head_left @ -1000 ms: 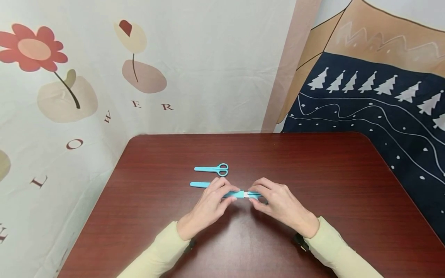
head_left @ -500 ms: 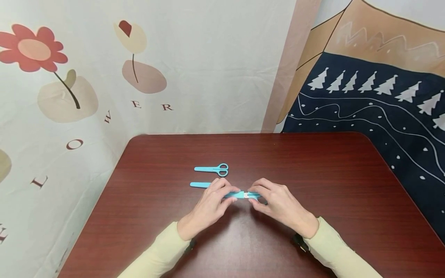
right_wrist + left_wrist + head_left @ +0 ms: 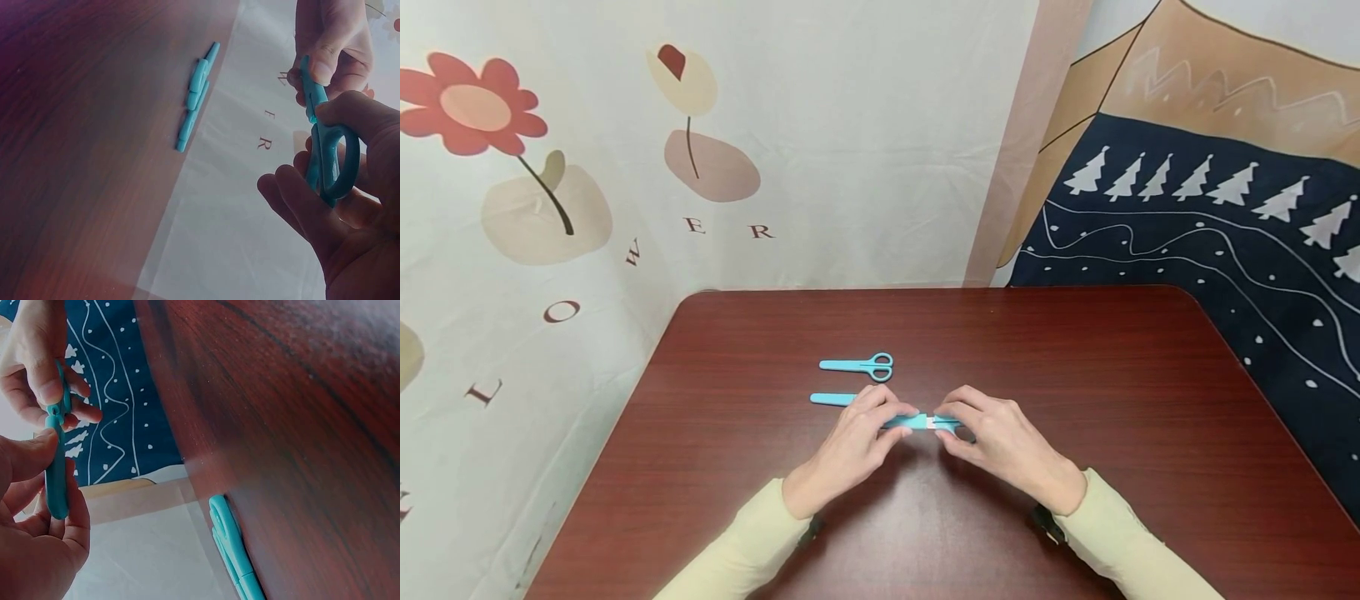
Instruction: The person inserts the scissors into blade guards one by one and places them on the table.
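Observation:
Both of my hands work on one pair of light-blue scissors in the middle of the head view. My left hand pinches the blue blade cover between thumb and fingers. The handles are gripped by my right hand; in the right wrist view a finger loop shows beside the thumb. A short pale stretch of blade is visible between cover and handles. The left wrist view shows the cover's rounded tip pointing down, with the handles above it.
Beyond my left hand, covered blue scissors lie on the dark red wooden table. Nearer, a second blue cover runs under my left hand, its other end hidden. Printed cloths hang behind the table.

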`<state>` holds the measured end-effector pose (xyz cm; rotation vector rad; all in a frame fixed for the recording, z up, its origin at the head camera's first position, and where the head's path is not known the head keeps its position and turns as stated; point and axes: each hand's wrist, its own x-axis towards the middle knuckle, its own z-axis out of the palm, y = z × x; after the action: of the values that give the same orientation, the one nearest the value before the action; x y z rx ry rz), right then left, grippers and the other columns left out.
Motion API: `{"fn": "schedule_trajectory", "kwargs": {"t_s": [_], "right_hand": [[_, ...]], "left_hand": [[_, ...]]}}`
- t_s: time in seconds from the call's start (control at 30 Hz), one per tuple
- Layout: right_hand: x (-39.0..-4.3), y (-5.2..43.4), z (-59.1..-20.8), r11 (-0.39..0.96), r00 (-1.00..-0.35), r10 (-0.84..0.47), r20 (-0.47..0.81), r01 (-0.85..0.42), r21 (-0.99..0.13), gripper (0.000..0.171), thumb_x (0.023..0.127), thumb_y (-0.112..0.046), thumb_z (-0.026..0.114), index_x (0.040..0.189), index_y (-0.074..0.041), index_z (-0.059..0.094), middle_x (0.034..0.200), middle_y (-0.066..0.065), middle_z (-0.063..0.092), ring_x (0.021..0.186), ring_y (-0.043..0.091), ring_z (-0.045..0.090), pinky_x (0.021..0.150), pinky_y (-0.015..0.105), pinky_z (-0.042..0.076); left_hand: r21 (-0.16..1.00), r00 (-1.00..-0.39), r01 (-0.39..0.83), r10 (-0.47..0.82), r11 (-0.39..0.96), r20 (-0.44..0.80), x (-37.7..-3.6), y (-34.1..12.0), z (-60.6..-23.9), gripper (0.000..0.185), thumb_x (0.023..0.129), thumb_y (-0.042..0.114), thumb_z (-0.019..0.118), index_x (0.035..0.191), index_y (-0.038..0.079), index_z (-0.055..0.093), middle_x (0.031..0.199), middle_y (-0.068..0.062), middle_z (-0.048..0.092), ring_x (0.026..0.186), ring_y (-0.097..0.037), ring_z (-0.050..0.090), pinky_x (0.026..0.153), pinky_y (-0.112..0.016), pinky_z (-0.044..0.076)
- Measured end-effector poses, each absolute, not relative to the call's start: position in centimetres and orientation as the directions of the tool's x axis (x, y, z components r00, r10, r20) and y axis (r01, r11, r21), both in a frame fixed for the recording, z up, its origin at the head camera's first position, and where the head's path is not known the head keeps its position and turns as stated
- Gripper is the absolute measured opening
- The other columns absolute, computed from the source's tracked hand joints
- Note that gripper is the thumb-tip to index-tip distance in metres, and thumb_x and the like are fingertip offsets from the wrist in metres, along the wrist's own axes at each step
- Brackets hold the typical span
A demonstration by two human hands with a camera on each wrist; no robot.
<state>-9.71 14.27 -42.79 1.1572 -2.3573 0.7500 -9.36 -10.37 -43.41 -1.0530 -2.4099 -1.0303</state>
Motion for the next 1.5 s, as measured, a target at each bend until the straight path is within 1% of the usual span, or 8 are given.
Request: {"fn": "schedule_trajectory", "kwargs": {"t_s": [0.27,0.5,0.7,0.87,1.07,1.27,1.5], "right_hand": [[-9.72,14.2,-42.91,0.515,-0.578,-0.593,0.56,-0.808,-0.287,0.023,0.08,-0.009,0.088,0.098,-0.007,0.073,0.102,-0.001,0.066,0.068,0.01,0.064,0.06,0.016,0.052],[-9.69,14.22,-42.9,0.515,-0.582,-0.599,0.549,-0.806,-0.292,0.021,0.082,-0.009,0.086,0.098,-0.008,0.073,0.102,-0.001,0.066,0.07,0.01,0.065,0.062,0.014,0.052],[-9.67,14.09,-42.89,0.503,-0.57,-0.601,0.56,-0.814,-0.29,0.021,0.081,-0.008,0.087,0.097,-0.007,0.073,0.102,0.0,0.066,0.069,0.01,0.064,0.061,0.014,0.051],[-9.71,14.0,-42.95,0.498,-0.566,-0.6,0.566,-0.818,-0.29,0.023,0.08,-0.008,0.088,0.098,-0.006,0.073,0.101,0.0,0.066,0.07,0.01,0.065,0.062,0.016,0.053],[-9.72,13.94,-43.03,0.506,-0.576,-0.597,0.558,-0.81,-0.296,0.023,0.081,-0.009,0.088,0.098,-0.007,0.074,0.102,0.0,0.066,0.072,0.01,0.066,0.062,0.017,0.054],[-9.67,13.82,-43.11,0.504,-0.579,-0.594,0.558,-0.809,-0.303,0.023,0.081,-0.009,0.088,0.098,-0.007,0.074,0.102,0.0,0.066,0.069,0.011,0.064,0.06,0.015,0.051],[-9.67,13.76,-43.11,0.511,-0.582,-0.593,0.556,-0.806,-0.298,0.023,0.081,-0.01,0.088,0.098,-0.006,0.074,0.101,0.0,0.066,0.069,0.011,0.064,0.06,0.015,0.052]], "left_hand": [[0.497,-0.686,0.728,0.508,0.473,0.521,-9.31,-10.29,-43.46,0.023,0.085,0.003,0.084,0.106,0.007,0.077,0.095,0.001,0.061,0.09,-0.015,0.054,0.075,-0.027,0.049],[0.494,-0.691,0.723,0.51,0.483,0.512,-9.25,-10.22,-43.43,0.023,0.085,0.003,0.084,0.107,0.007,0.077,0.095,0.001,0.062,0.089,-0.015,0.054,0.075,-0.027,0.049],[0.496,-0.694,0.72,0.51,0.486,0.509,-9.19,-10.22,-43.32,0.023,0.085,0.003,0.084,0.107,0.007,0.077,0.094,0.0,0.062,0.089,-0.016,0.054,0.075,-0.027,0.049],[0.491,-0.692,0.722,0.513,0.488,0.508,-9.25,-10.16,-43.46,0.022,0.086,0.004,0.083,0.107,0.006,0.077,0.095,0.0,0.062,0.089,-0.016,0.054,0.076,-0.027,0.049],[0.499,-0.703,0.711,0.51,0.496,0.495,-9.15,-10.13,-43.27,0.022,0.086,0.003,0.083,0.106,0.006,0.077,0.094,0.0,0.062,0.089,-0.016,0.054,0.074,-0.027,0.049],[0.476,-0.683,0.731,0.512,0.49,0.522,-9.23,-9.86,-43.52,0.022,0.084,0.004,0.084,0.105,0.007,0.078,0.093,0.001,0.062,0.086,-0.015,0.053,0.073,-0.025,0.048],[0.452,-0.671,0.74,0.511,0.498,0.537,-9.21,-9.7,-43.6,0.025,0.081,0.002,0.086,0.104,0.007,0.078,0.091,0.001,0.061,0.085,-0.016,0.053,0.072,-0.026,0.047]]}}
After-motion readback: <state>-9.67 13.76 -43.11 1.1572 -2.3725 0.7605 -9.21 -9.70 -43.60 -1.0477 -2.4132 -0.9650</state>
